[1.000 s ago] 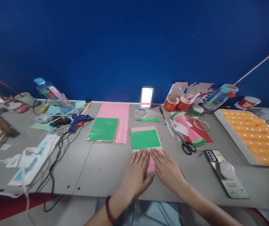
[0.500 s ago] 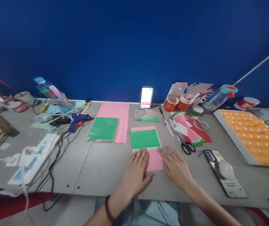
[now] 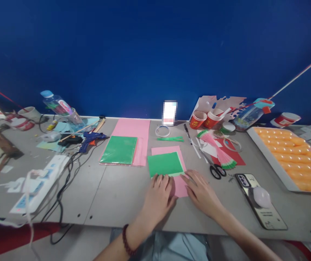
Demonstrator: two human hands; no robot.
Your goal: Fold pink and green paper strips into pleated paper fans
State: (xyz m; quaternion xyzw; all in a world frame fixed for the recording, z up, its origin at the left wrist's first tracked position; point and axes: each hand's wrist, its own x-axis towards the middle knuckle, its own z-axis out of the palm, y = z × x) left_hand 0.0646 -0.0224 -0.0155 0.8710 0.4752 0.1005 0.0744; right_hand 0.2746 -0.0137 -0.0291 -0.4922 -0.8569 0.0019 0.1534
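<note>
In front of me, a green sheet of paper with a pale green border lies tilted over a pink sheet of paper. The fingertips of my left hand rest on the near edge of the green sheet, slightly bent and not gripping. My right hand lies with its fingers spread at the near right corner of the green sheet, over the pink one. Both hands are open, and they cover part of the papers' near edges. Beyond the papers are green strips and a white ring-shaped roll.
Scissors, a phone and a tray of orange balls are at right. A packet of green paper, a blue glue gun and a power strip with cables lie left. Red paper cups stand behind.
The green sheet has turned slightly and slid left and toward me on the pink sheet. My left fingers have bent a little, and my right fingers have moved slightly inward.
</note>
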